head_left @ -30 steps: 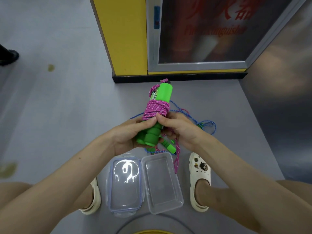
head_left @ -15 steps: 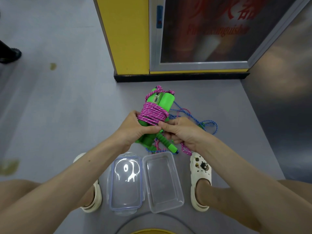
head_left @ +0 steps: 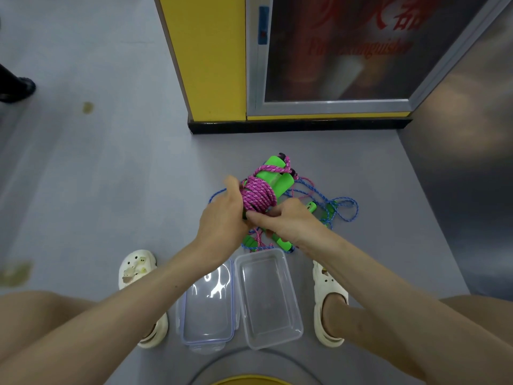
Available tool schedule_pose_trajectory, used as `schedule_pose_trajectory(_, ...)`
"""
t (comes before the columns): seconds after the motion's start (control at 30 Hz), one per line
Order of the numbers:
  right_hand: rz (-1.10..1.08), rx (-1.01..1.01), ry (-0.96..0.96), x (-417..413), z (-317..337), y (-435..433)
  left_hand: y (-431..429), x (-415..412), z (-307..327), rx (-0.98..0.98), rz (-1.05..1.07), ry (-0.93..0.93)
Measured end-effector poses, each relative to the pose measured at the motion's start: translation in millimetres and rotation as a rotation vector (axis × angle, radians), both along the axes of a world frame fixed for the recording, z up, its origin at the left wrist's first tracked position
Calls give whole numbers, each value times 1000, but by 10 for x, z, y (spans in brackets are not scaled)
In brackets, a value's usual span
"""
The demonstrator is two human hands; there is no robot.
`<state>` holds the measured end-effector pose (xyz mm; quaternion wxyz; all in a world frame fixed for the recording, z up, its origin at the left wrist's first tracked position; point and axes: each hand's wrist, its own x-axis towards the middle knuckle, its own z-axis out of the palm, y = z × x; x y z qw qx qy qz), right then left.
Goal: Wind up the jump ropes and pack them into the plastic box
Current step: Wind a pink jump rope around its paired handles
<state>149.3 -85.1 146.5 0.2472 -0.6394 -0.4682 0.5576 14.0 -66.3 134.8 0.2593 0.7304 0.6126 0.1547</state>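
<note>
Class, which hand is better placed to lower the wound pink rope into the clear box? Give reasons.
Probably the left. The left hand wraps round the pink rope bundle, while the right hand only pinches at the coil's lower edge. The open box lies just below.

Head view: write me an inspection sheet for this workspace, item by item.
Surface: grey floor, one yellowish stain.
Job's things: pink jump rope wound round green handles; blue jump rope loose on the floor; plastic box open, nothing in it; lid beside it.
Clutter: nothing seen.
Grips: left hand grips the wound bundle; right hand pinches the pink rope at the coil's lower end.
Cables: nothing seen.
Surroundings: yellow pillar, fire extinguisher cabinet with a glass front, dark shoe at the left edge.
</note>
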Motion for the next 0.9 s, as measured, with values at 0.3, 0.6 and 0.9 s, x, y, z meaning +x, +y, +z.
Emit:
schedule_pose_trajectory(0.3, -254, -31, 198, -27, 118, 40, 29, 15, 118, -196, -48, -332)
schedule_pose_trajectory(0.6, -92, -113, 311, 95, 69, 119, 91, -195, 288, -693, 25, -774)
schedule_pose_trajectory(0.9, -42, -145, 221, -32, -3, 110, 124, -363, 127, -507, 34, -554)
